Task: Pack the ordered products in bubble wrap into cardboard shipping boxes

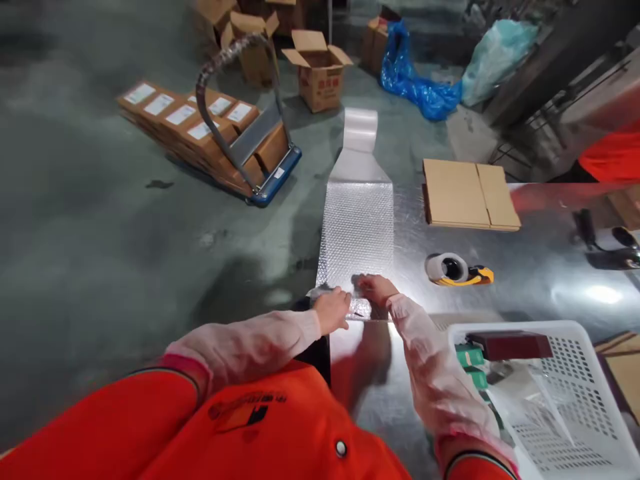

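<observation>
A strip of bubble wrap (356,230) runs from its roll (360,130) beyond the table's far edge toward me. Its near end is folded over into a small bundle, and what lies inside cannot be made out. My left hand (332,312) grips the left end of this fold, thumb toward the middle. On the right part of the fold, my right hand (377,291) has its fingers curled over the film. Right of the wrap, a tape dispenser (453,269) with a yellow handle lies on the metal table (410,233).
A white plastic basket (595,387) with a dark red box (515,345) and green packs stands at my right. Flattened cardboard (467,193) lies farther back. A loaded trolley (277,177), an open carton (321,83) and blue plastic (415,83) are on the floor.
</observation>
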### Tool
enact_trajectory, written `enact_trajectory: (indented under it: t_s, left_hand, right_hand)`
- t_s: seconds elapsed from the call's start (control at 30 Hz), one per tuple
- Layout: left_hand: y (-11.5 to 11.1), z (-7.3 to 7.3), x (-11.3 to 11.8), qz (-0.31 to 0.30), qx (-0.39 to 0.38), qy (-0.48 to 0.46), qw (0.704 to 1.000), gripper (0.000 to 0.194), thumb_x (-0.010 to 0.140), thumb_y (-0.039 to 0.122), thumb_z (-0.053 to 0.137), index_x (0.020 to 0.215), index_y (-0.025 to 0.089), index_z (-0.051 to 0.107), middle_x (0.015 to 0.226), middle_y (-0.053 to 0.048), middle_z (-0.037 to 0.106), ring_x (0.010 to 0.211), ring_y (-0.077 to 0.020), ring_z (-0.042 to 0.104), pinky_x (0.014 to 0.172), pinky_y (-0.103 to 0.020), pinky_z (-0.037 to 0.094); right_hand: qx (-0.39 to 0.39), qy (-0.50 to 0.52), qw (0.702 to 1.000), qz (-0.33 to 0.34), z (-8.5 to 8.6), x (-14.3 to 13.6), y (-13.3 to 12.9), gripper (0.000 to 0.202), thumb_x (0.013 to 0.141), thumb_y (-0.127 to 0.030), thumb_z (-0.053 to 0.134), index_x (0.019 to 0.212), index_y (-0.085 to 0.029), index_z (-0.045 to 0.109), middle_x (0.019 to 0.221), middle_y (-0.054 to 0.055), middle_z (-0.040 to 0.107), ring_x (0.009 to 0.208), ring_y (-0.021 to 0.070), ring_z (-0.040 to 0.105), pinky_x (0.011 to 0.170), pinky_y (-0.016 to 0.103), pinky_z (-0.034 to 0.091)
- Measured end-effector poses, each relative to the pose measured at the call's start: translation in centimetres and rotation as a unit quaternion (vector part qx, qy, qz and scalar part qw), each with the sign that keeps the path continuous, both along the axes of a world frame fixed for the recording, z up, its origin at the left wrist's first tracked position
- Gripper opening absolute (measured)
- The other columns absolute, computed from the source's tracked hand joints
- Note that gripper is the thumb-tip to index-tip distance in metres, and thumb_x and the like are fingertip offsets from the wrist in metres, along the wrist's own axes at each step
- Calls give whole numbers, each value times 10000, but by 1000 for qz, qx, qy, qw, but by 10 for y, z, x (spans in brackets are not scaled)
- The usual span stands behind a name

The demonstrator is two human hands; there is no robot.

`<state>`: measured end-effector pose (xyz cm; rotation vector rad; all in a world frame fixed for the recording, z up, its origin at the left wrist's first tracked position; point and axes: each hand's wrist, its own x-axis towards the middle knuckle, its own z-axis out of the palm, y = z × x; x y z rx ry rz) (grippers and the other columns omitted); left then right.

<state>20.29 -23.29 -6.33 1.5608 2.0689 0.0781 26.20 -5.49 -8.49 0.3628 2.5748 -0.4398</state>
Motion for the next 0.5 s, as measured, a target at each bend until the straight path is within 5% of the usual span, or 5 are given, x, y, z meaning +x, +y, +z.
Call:
enact_trajectory:
  t_s: [0.17,0.3,0.5]
  left_hand:
    - [2,-21,-4,-25,-1,-13,1000,365,748,240,715,1070,93,624,1072,-162,658,1125,-311,531,768,-345,511]
    - [-4,-24,2,-56,-23,-62,996,430,657,360,747,1010,127,663,1002,-144,686,1074,-320,565,763,-348,512]
    - [26,-19,-33,-68,-128,-131,981,482,652,481,709,1049,208,699,967,-63,725,914,-266,658,718,-304,477]
  right_hand:
    - [-56,78,995,32,5,48,-18,383,869,-403,650,1180,-180,670,1226,132,662,1120,252,573,952,365,418]
    - [-69,54,996,30,2,85,-40,959,533,-389,912,1372,-127,529,1282,186,629,1183,329,563,1015,440,410]
    - [-129,58,990,-4,-11,76,-16,612,665,-407,853,1217,-200,687,1275,117,648,1134,235,620,941,295,468]
